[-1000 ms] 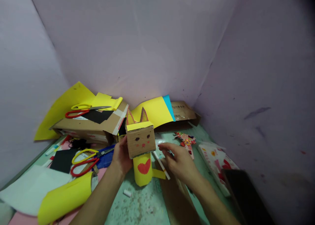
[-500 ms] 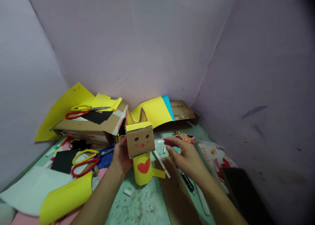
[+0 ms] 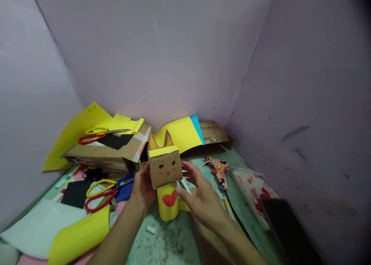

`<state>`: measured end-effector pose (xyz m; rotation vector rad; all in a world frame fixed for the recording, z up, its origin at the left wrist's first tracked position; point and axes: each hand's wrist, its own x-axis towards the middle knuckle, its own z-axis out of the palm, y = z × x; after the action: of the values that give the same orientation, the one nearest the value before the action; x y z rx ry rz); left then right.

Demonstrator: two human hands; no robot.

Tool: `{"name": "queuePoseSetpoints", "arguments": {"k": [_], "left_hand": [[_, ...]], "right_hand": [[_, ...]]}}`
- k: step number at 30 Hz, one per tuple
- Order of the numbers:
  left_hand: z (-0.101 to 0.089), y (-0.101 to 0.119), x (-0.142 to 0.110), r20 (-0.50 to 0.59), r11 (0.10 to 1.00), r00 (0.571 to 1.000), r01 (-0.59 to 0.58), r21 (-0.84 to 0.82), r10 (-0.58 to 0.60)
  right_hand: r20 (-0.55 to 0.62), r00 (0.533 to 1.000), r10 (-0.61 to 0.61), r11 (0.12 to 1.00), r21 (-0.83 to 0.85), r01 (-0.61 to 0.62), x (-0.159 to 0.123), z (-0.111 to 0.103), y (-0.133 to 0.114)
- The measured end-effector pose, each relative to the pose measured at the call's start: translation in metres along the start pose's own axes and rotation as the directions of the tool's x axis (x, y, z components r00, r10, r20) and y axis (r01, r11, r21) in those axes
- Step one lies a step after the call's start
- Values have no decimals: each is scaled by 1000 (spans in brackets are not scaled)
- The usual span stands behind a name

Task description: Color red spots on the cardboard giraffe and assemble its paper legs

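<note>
A cardboard cat figure (image 3: 165, 168) stands in the middle: a brown box head with a drawn face, two pointed ears, a yellow top, and a yellow tube body (image 3: 168, 205) with a red heart. My left hand (image 3: 144, 187) grips the left side of the box head. My right hand (image 3: 199, 197) has its fingers spread and rests against the figure's right side, over a thin white stick (image 3: 185, 187) that pokes out there.
A flattened cardboard box (image 3: 110, 151) with red-and-yellow scissors (image 3: 100, 134) lies at the back left. A second pair of scissors (image 3: 101, 191), black paper (image 3: 75, 192), a rolled yellow sheet (image 3: 77, 234), patterned paper pieces (image 3: 219, 168) and markers (image 3: 227, 205) lie around. Purple walls enclose the table.
My right hand has moved left from the table beside the figure up against its right side. The left hand has stayed on the box head.
</note>
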<state>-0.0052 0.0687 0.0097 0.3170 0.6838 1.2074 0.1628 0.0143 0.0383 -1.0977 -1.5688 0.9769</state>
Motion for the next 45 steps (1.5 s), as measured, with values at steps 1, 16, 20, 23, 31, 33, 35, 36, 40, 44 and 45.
{"name": "queuePoseSetpoints", "arguments": {"k": [1, 16, 20, 23, 31, 33, 35, 36, 40, 44, 45], "left_hand": [[-1, 0, 0, 2, 1000, 1000, 3, 5, -3], [3, -2, 0, -30, 999, 999, -41, 3, 41], [6, -1, -1, -45, 999, 998, -35, 3, 35], [4, -1, 0, -42, 999, 999, -35, -2, 35], [-1, -1, 2, -42, 1000, 999, -24, 8, 24], [0, 0, 2, -45, 1000, 999, -28, 13, 28], [2, 1, 0, -48, 999, 998, -35, 19, 36], [3, 1, -1, -49, 999, 998, -40, 21, 41], [9, 2, -6, -54, 998, 997, -54, 24, 55], [12, 3, -7, -62, 999, 997, -45, 23, 47], [12, 3, -7, -63, 999, 997, -42, 23, 43]], "right_hand": [[1, 1000, -1, 1000, 5, 1, 0, 0, 0], [-31, 999, 13, 1000, 20, -12, 2, -1, 4], [-83, 996, 33, 999, 10, -33, 4, -6, 5], [-117, 992, 53, 998, 19, -52, 5, -9, 6], [-125, 989, 83, 996, 48, -77, 5, -8, 8], [-124, 989, 81, 996, 51, -75, 6, -7, 9], [-122, 989, 81, 996, 52, -75, 7, -8, 10], [-122, 989, 81, 996, 51, -75, 7, -8, 10], [-120, 989, 82, 996, 42, -78, 6, -6, 12], [-115, 991, 73, 997, 10, -73, 5, -5, 12], [-116, 991, 68, 998, -3, -69, 5, -5, 13]]}}
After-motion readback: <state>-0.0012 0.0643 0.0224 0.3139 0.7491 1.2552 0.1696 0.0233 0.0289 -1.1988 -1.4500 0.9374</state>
